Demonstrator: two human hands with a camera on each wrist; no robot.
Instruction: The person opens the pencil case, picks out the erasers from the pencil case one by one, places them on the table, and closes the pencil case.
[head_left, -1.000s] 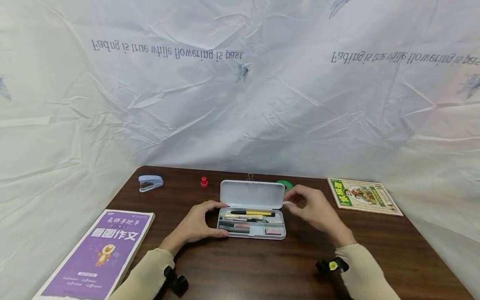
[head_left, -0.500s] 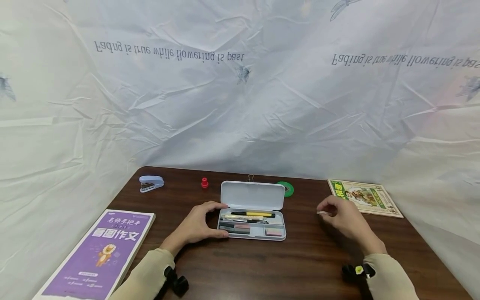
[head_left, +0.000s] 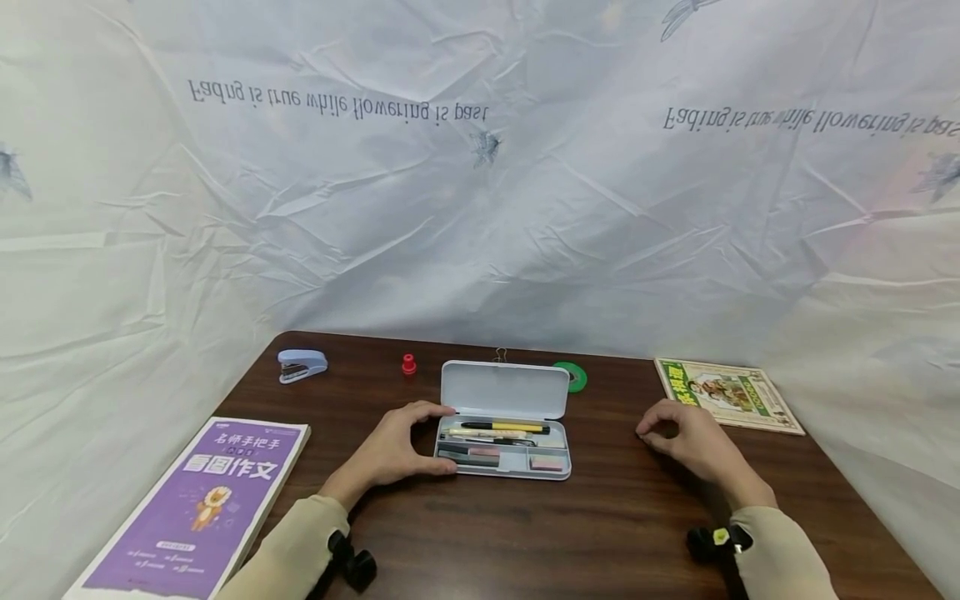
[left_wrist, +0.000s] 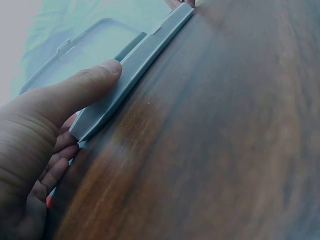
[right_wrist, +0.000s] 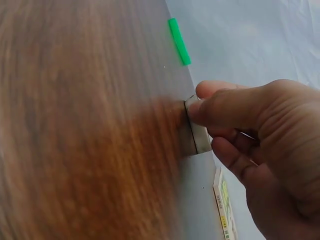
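Hands at work over a dark wooden table (head_left: 600, 533): the left hand (head_left: 393, 450) braces the left end of an open grey pencil case (head_left: 502, 450), thumb curled against its near wall and fingers round its far side (the left wrist view shows the thumb pressed on the case's edge, the fingers partly hidden beneath). The case sits at the table's middle, lid upright, holding a yellow pen (head_left: 504, 427) and other pieces too small to identify. The right hand (head_left: 686, 442) rests on the table well right of the case, pinching a small pale block (right_wrist: 198, 125) between thumb and fingers; the head camera cannot see it, and the blurred right wrist view leaves its nature unclear. Behind the case lie a stapler (head_left: 302, 365), a red cap (head_left: 408, 364), a green tape roll (head_left: 573, 375), half hidden by the lid, and a green-covered book (head_left: 727, 393). A purple book (head_left: 202, 500) is cut off at the frame's lower left.
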